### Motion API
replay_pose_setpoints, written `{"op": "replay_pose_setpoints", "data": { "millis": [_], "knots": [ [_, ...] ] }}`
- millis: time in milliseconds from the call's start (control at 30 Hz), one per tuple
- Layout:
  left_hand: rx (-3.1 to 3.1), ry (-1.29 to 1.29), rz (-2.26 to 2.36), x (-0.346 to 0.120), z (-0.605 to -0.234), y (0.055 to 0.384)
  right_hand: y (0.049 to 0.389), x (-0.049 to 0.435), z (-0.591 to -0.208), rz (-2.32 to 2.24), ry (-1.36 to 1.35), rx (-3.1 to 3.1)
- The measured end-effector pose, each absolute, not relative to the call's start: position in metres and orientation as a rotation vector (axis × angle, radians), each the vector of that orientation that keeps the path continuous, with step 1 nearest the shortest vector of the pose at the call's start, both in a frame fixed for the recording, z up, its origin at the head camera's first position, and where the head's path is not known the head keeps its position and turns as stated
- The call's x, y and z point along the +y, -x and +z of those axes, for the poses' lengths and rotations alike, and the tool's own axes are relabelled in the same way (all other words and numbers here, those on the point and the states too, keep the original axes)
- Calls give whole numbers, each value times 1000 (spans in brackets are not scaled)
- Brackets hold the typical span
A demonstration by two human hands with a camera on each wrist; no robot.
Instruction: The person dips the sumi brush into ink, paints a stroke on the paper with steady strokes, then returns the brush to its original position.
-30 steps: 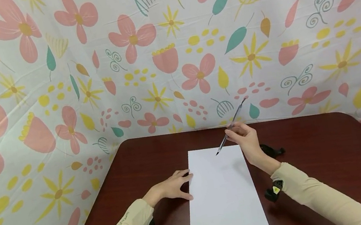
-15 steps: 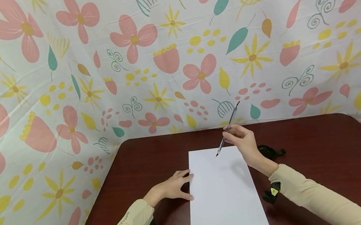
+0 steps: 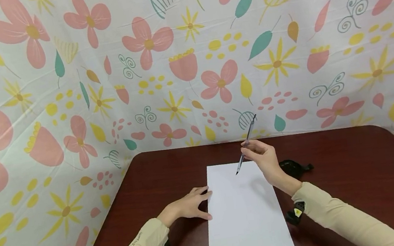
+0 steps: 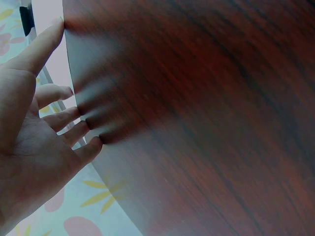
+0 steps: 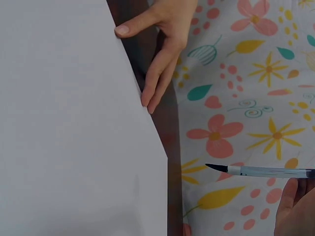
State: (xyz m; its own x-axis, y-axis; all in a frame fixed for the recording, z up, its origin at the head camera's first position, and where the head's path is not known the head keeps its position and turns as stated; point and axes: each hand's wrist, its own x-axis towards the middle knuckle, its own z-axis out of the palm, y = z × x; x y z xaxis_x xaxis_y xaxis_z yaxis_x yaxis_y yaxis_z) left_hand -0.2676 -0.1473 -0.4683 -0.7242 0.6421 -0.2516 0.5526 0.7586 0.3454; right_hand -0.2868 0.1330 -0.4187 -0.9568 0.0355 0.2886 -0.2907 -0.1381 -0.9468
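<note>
In the head view my right hand (image 3: 263, 159) pinches a slim clear-barrelled brush pen (image 3: 248, 135) above the far end of a white sheet of paper (image 3: 245, 217). The pen slants, its dark tip pointing down. Seen from the right wrist, that black tip of the brush pen (image 5: 221, 168) appears raised off the sheet, and part of my right hand (image 5: 298, 209) shows at the edge. My left hand (image 3: 188, 206) rests with spread fingers at the paper's left edge. In the left wrist view, the fingertips of my left hand (image 4: 42, 142) meet that edge and the tabletop.
A small black object (image 3: 295, 167) with a short stem lies behind my right wrist, partly hidden by it. The dark reddish-brown table (image 3: 349, 168) reaches back to a flower-patterned cloth (image 3: 160, 81) hanging behind and at the left.
My right hand has come slightly left and toward me, and the brush pen has tipped more upright with its point a little nearer. The left hand stays in place on the paper's edge.
</note>
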Motion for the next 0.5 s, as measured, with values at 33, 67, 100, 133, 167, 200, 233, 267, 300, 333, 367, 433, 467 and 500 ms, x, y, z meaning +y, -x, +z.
{"op": "replay_pose_setpoints", "data": {
  "millis": [33,67,100,133,167,200,233,267,300,333,367,433,467,500],
  "knots": [
    [2601,-918,348,-147,-468,267,287,132,-419,2197,-290,-1908],
    [2601,-919,347,-147,-468,267,287,132,-419,2195,-293,-1913],
    [2602,-921,345,-147,-468,267,287,131,-420,2196,-295,-1915],
    [2603,-922,345,-147,-468,267,287,131,-420,2201,-296,-1915],
    [2604,-923,344,-147,-469,267,287,130,-421,2204,-299,-1913],
    [2604,-924,344,-147,-469,267,288,130,-422,2209,-303,-1910],
    [2605,-926,343,-147,-469,268,288,129,-422,2212,-304,-1913],
    [2605,-927,342,-147,-469,268,286,128,-421,2213,-309,-1920],
    [2605,-927,342,-148,-469,268,285,128,-420,2215,-310,-1923],
    [2604,-925,343,-148,-469,268,285,127,-420,2215,-311,-1929],
    [2601,-923,345,-148,-469,268,285,127,-420,2217,-312,-1931],
    [2598,-924,348,-148,-469,268,284,126,-421,2216,-313,-1938],
    [2596,-922,349,-148,-469,268,284,125,-421,2218,-313,-1936],
    [2596,-921,347,-148,-469,268,285,124,-424,2222,-313,-1926]
  ]
}}
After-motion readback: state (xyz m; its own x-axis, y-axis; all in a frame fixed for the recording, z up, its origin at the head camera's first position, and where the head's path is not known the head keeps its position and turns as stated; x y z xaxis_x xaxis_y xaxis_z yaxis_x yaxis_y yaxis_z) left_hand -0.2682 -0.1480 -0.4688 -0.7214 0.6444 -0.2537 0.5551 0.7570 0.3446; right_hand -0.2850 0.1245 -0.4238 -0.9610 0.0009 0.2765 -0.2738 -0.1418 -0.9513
